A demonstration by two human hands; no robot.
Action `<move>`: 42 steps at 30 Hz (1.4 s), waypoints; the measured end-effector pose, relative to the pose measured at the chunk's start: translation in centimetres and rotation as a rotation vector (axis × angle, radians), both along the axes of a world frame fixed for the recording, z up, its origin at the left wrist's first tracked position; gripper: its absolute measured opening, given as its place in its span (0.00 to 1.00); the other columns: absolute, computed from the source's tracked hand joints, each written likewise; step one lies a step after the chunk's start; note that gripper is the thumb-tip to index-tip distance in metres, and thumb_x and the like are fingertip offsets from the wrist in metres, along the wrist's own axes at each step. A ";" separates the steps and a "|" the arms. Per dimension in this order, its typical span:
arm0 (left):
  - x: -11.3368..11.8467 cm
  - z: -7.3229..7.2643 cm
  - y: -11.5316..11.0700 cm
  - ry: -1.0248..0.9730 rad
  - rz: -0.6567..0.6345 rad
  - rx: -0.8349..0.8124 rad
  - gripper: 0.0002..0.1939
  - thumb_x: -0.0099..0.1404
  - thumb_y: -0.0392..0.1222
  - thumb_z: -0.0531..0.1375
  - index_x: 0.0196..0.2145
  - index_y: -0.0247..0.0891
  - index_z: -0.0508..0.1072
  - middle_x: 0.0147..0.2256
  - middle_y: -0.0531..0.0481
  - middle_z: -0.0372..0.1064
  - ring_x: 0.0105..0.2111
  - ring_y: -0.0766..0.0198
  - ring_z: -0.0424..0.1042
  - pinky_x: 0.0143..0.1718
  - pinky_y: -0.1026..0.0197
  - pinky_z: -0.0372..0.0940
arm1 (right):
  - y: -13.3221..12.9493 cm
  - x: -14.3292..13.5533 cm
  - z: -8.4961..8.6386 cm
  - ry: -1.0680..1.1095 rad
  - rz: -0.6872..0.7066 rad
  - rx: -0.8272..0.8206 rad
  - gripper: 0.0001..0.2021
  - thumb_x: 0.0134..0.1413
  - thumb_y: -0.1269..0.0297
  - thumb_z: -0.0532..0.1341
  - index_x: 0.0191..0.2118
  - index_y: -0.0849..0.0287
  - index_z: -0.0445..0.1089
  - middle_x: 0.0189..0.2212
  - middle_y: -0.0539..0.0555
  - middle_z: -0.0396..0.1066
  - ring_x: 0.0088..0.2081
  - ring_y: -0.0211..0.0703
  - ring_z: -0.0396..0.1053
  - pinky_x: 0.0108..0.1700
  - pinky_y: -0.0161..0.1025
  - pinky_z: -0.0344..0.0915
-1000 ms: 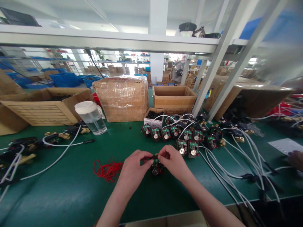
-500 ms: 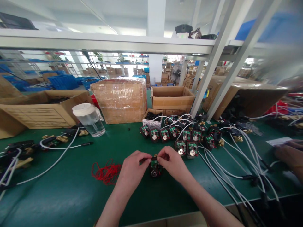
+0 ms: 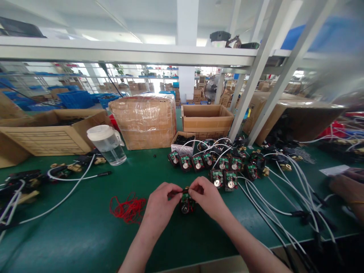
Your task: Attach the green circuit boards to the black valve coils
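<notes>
A small dark unit with a green circuit board and a round metal part lies on the green bench in front of me. At its upper left edge, my left hand pinches thumb and forefinger together on something too small to make out. My right hand is closed in a pinch at the unit's upper right edge, fingertips against it. Just left of my left hand lies a tangle of thin red wire. Several similar circuit-board units stand in rows beyond my right hand.
White cables spread over the right side, near another person's hand. A water jug stands back left, beside a wrapped carton. An open box and a small box of black parts stand behind; shelf posts rise at right.
Almost nothing differs. Both hands stay pinched at the unit's top edge, with only a slight shift of the fingers.
</notes>
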State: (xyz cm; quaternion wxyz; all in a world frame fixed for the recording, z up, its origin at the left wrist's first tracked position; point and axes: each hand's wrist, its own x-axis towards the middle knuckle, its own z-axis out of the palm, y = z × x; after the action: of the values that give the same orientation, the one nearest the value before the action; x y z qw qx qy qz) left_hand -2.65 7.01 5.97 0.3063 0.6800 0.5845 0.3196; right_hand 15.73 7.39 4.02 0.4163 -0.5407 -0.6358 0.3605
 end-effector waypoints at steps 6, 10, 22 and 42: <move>-0.2 -0.5 0.0 -0.034 0.022 -0.005 0.08 0.61 0.42 0.60 0.33 0.43 0.80 0.34 0.51 0.76 0.36 0.58 0.76 0.40 0.57 0.69 | 0.0 0.1 0.0 0.001 -0.002 -0.003 0.03 0.53 0.71 0.63 0.31 0.56 0.70 0.30 0.47 0.64 0.29 0.38 0.64 0.31 0.35 0.62; -0.1 -0.5 0.2 -0.046 0.018 -0.025 0.09 0.61 0.43 0.59 0.33 0.44 0.81 0.35 0.51 0.76 0.37 0.57 0.77 0.41 0.56 0.69 | -0.1 0.0 -0.1 -0.007 0.004 0.016 0.03 0.53 0.71 0.63 0.31 0.56 0.70 0.30 0.47 0.64 0.29 0.38 0.64 0.31 0.35 0.62; -0.6 -0.4 -0.1 -0.078 -0.022 0.007 0.12 0.63 0.46 0.59 0.37 0.45 0.82 0.37 0.50 0.79 0.40 0.56 0.77 0.44 0.55 0.70 | -0.4 0.1 0.2 -0.050 -0.014 0.062 0.05 0.52 0.73 0.63 0.30 0.56 0.70 0.30 0.47 0.64 0.29 0.38 0.64 0.32 0.36 0.62; -0.6 -1.2 -0.5 -0.145 0.006 0.001 0.11 0.62 0.45 0.59 0.37 0.45 0.81 0.39 0.50 0.80 0.40 0.56 0.78 0.46 0.54 0.71 | -0.3 -0.2 -0.6 0.019 -0.003 0.027 0.03 0.53 0.70 0.63 0.30 0.56 0.69 0.29 0.46 0.64 0.29 0.38 0.63 0.31 0.35 0.61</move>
State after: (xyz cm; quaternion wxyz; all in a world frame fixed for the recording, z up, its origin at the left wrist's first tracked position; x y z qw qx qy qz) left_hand -3.28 6.56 4.72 0.3466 0.6534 0.5627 0.3693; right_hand 15.51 7.12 3.43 0.4303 -0.5324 -0.6359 0.3564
